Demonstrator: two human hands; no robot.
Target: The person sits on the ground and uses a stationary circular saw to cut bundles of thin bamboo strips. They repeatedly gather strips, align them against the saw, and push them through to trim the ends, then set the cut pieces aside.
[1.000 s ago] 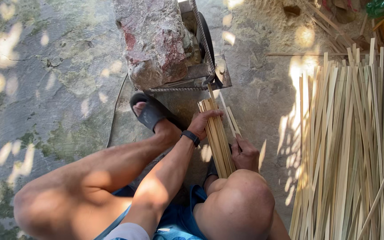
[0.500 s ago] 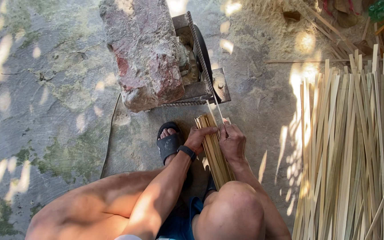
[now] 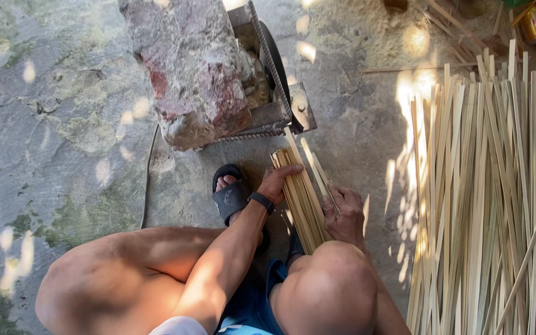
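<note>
Bamboo strips (image 3: 302, 201), pale yellow and flat, lie gathered in a tight bundle between our two hands, slanting from just above our right knee (image 3: 330, 285) up toward the machine ahead of our fingers. Our left hand (image 3: 278, 182), a black band at its wrist, curls over the left edge of the bundle near its upper end, fingers wrapped loosely on the strips, not fully clenched. Our right hand (image 3: 345, 214) closes on the right side of the bundle lower down, thumb and fingers pinching the outer strips; a few loose strips splay out above it. Just beyond the left hand stands a worn metal machine (image 3: 274, 93) weighted by a reddish-grey stone block (image 3: 190, 68). Below and left of that hand rests our foot in a black sandal (image 3: 231, 195). Well to the right of the right hand lies a large heap of long strips (image 3: 491, 205) on the concrete ground (image 3: 63, 124).
</note>
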